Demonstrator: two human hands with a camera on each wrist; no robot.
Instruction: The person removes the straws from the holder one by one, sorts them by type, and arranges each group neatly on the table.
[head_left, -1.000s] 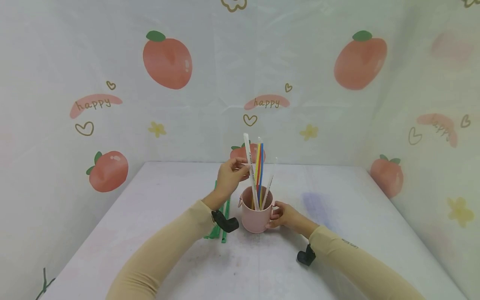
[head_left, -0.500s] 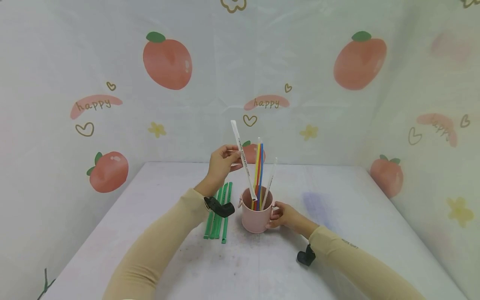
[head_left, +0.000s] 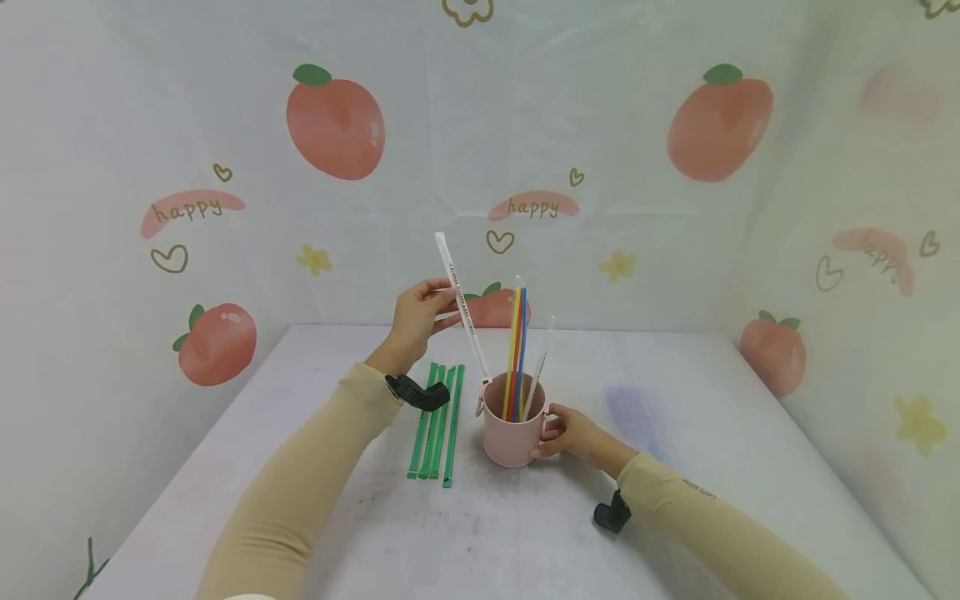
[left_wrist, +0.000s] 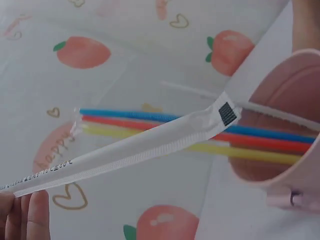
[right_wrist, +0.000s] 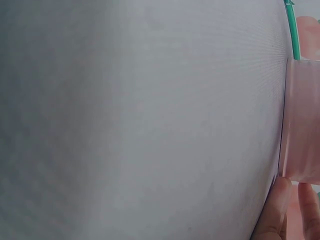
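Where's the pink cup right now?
In the head view, the cup stands on the table, right of the green sticks, with the right hand gripping it.

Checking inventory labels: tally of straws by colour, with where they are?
Green: 4, on the table, all green straws
White: 2, one white straw in the left hand, another in the pink cup
Yellow: 1, yellow straw in the cup
Red: 1, red straw in the cup
Blue: 1, blue straw in the cup
Total: 9
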